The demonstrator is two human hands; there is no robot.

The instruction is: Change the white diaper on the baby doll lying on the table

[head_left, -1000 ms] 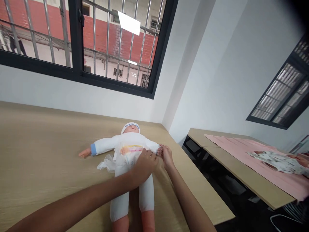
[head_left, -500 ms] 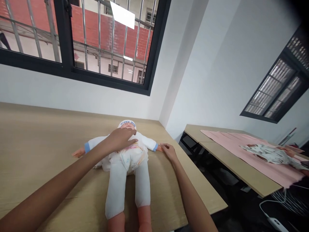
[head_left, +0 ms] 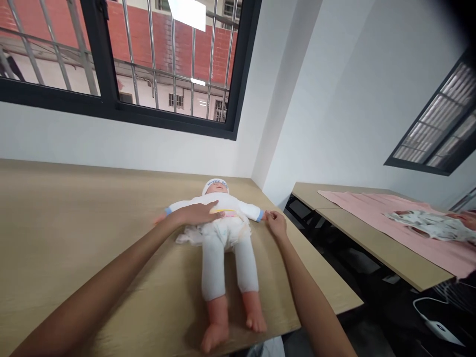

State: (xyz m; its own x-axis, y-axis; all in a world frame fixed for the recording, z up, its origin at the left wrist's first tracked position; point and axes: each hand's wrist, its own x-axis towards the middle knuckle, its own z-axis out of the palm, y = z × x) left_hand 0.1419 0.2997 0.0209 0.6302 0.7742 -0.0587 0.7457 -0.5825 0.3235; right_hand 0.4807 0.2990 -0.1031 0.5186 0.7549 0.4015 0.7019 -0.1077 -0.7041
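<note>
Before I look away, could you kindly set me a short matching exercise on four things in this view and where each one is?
Column one:
1. Left hand
2. Right hand
3. Cap with blue lettering
4. Pink cloth

Column two:
A. Worn by the baby doll
B. Closed on the doll's hand
C. Laid across the doll's front
D. Spread over the neighbouring table

Pairs: 1-C, 2-B, 3-A, 4-D.
</note>
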